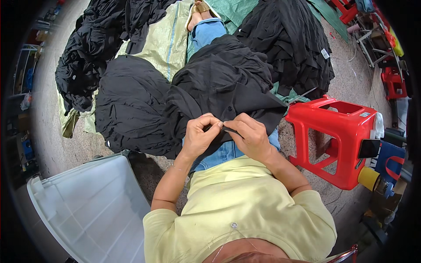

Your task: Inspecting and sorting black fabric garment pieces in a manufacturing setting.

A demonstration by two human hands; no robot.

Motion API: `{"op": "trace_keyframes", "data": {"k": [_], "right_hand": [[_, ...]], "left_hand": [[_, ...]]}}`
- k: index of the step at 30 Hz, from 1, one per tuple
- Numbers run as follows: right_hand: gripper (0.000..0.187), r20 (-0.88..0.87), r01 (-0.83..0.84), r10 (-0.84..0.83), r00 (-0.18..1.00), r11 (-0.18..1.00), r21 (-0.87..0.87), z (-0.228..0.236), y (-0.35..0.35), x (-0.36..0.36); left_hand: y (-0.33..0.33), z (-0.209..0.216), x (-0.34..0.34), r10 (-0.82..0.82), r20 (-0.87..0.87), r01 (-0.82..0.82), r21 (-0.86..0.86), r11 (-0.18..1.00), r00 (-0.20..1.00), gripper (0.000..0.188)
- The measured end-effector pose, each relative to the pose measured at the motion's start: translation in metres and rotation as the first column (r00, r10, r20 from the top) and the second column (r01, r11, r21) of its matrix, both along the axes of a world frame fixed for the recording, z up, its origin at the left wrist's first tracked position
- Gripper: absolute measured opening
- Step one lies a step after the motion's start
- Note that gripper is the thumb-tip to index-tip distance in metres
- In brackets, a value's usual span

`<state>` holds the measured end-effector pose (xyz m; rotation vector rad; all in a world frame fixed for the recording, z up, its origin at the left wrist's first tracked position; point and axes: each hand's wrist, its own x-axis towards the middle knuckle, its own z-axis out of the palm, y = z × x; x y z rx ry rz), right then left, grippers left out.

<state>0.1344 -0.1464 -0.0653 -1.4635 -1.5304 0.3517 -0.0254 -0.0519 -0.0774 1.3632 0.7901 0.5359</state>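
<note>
A black garment point(223, 85) lies bunched across my lap, with a small dark button point(230, 108) on its front. At the garment's near edge, my left hand point(201, 135) pinches the cloth between thumb and forefinger. Right beside it, my right hand point(251, 135) also grips that edge, fingers curled and the tips of both hands almost meeting. Whether anything small sits between the fingertips is too small to tell. Against the garment's left side rests a large heap of black cloth point(127, 103).
More black garments are piled at far left point(85, 52) and far right point(291, 39), over pale woven sacking point(164, 44) and green sheeting point(237, 11). A red plastic stool point(351, 162) stands at my right, a phone point(369, 148) beside it. A whitish plastic bin point(94, 210) is at near left.
</note>
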Motion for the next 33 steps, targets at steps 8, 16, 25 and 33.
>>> {"op": "trace_keyframes", "data": {"k": [8,16,25,33], "right_hand": [[0.031,0.001,-0.041,0.041,0.999,0.999,-0.007,-0.001,-0.006,0.000],[0.030,-0.030,-0.035,0.034,0.999,0.999,-0.017,-0.001,-0.006,-0.004],[0.028,-0.068,-0.057,0.053,0.996,0.997,-0.052,-0.002,-0.006,-0.005],[0.027,-0.080,-0.076,0.071,0.994,0.995,-0.063,-0.001,-0.006,0.000]], "left_hand": [[-0.008,-0.001,-0.002,0.037,-0.034,-0.030,0.201,0.979,0.999,0.008],[-0.004,-0.003,-0.008,-0.016,-0.021,0.013,-0.141,0.990,1.000,0.009],[-0.013,-0.006,-0.011,-0.022,-0.004,0.023,0.239,0.971,1.000,0.007],[-0.016,-0.005,-0.016,-0.047,-0.034,0.054,0.258,0.965,0.998,0.013]]}}
